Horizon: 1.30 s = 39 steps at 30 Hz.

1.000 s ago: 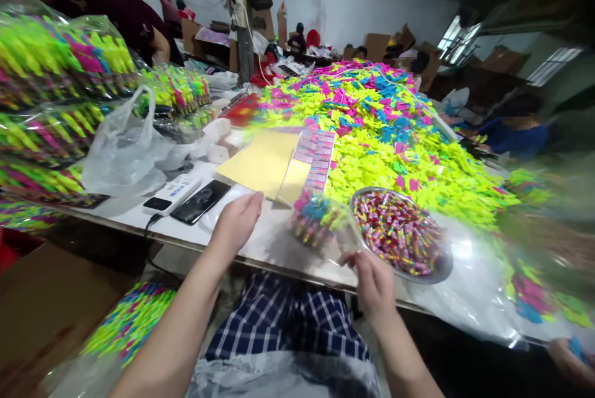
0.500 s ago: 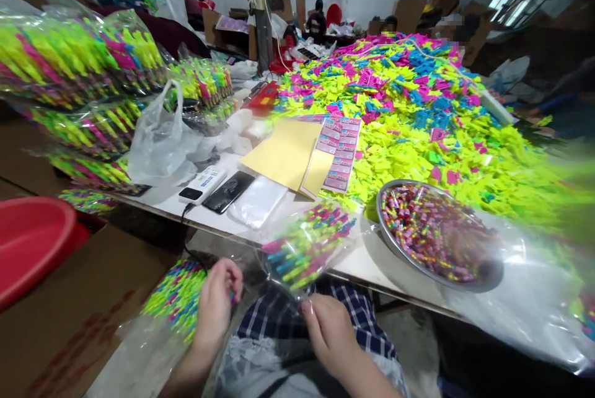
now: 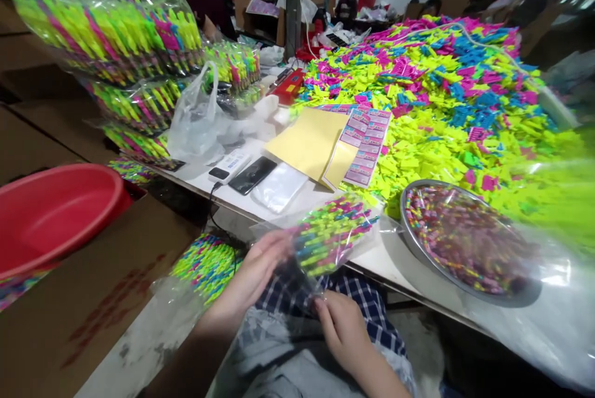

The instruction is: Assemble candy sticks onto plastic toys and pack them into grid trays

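Observation:
In front of me a clear plastic bag (image 3: pixel 337 234) of yellow, pink and blue plastic pieces leans over the table edge. My right hand (image 3: pixel 344 323) is closed on the lower end of this bag, pinching the film between thumb and fingers. At the bag's left side is my left hand (image 3: pixel 264 261), its fingers stretched out along the film and somewhat blurred. Whether they press on the bag is hard to see. Below my left arm lies a larger open bag (image 3: pixel 207 268) full of similar bright sticks.
A metal bowl (image 3: pixel 465 243) of small beads stands at the right. Behind it rises a heap of bright plastic pieces (image 3: pixel 441 100). Printed label sheets (image 3: pixel 369 144), a phone (image 3: pixel 252 175), stacked filled bags (image 3: pixel 125 38), a red basin (image 3: pixel 60 212) and a cardboard box (image 3: pixel 102 299) surround me.
My left hand has moved right and up, from beside the bag to its left side. My right hand still pinches the lower end. The view has shifted left.

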Each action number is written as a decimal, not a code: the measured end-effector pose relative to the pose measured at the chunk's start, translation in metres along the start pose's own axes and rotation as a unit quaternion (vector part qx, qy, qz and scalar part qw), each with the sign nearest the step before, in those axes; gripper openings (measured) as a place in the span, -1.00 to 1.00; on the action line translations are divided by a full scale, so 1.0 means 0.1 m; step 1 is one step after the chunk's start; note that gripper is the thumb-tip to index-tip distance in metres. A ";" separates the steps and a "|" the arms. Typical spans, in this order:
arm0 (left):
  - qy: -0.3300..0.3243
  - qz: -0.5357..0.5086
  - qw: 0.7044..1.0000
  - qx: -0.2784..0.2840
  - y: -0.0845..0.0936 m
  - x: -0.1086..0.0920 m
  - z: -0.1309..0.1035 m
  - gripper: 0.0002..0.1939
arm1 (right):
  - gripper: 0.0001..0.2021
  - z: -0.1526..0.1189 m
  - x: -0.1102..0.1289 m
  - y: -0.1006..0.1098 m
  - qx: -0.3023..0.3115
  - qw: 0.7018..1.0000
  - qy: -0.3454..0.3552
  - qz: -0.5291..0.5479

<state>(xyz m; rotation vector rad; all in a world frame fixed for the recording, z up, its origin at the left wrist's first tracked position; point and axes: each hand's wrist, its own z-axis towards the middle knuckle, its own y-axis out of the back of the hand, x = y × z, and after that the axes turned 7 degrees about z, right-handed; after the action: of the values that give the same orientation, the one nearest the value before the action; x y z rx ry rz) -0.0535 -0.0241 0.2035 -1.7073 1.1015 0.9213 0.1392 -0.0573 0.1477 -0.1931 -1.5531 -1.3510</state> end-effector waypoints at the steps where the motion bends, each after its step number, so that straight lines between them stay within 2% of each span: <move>1: -0.014 -0.017 1.000 0.008 -0.04 0.00 -0.01 -0.84 | -0.72 -0.02 0.00 0.00 0.000 1.000 -0.004 0.003; 7: -0.041 -0.083 0.993 0.079 -0.27 -0.06 0.03 -0.85 | -0.72 -0.09 0.03 0.06 0.020 0.999 -0.014 0.021; 10: -0.060 -0.097 0.990 0.082 -0.28 -0.15 0.07 -0.86 | -0.77 -0.10 0.06 0.13 0.041 0.998 -0.017 0.036; 13: -0.081 -0.092 0.990 0.070 -0.19 -0.13 0.08 -0.87 | -0.72 -0.08 0.02 0.16 0.024 0.995 -0.059 0.072; 16: -0.119 -0.075 0.990 0.018 -0.04 0.10 0.05 -0.77 | -0.68 -0.06 -0.11 0.11 -0.029 0.984 -0.127 0.123; 18: -0.148 -0.044 0.986 -0.056 0.08 0.34 -0.01 -0.78 | -0.67 -0.04 -0.22 0.05 -0.073 0.970 -0.174 0.155; 20: -0.156 0.026 0.976 -0.146 0.19 0.60 -0.08 -0.82 | -0.70 -0.03 -0.33 -0.03 -0.107 0.958 -0.211 0.165; 22: -0.155 0.126 0.962 -0.188 0.26 0.81 -0.15 -0.85 | -0.73 -0.02 -0.42 -0.12 -0.128 0.954 -0.230 0.140; 24: -0.185 0.257 0.938 -0.143 0.28 0.95 -0.19 -0.83 | -0.73 0.01 -0.47 -0.20 -0.151 0.955 -0.229 0.110; 26: -0.239 0.382 0.890 -0.068 0.22 1.04 -0.17 -0.82 | -0.73 0.04 -0.50 -0.27 -0.179 0.956 -0.213 0.092; 28: -0.274 0.453 0.848 -0.028 0.12 1.12 -0.11 -0.80 | -0.76 0.08 -0.52 -0.33 -0.206 0.955 -0.195 0.084; 30: -0.283 0.471 0.835 -0.035 0.01 1.19 -0.02 -0.79 | -0.80 0.12 -0.55 -0.37 -0.223 0.955 -0.182 0.075; 33: -0.277 0.479 0.831 -0.059 -0.08 1.29 0.11 -0.79 | -0.85 0.16 -0.58 -0.42 -0.240 0.956 -0.150 0.071; 39: -0.302 0.507 0.804 -0.072 -0.09 1.35 0.21 -0.79 | -0.86 0.24 -0.60 -0.49 -0.275 0.952 -0.106 0.079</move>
<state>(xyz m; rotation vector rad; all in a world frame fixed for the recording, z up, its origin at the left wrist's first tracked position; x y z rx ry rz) -0.0031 -0.0413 0.0772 -0.6728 1.4849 2.0730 0.1204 -0.0266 0.0749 -0.8138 -1.2616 -1.6477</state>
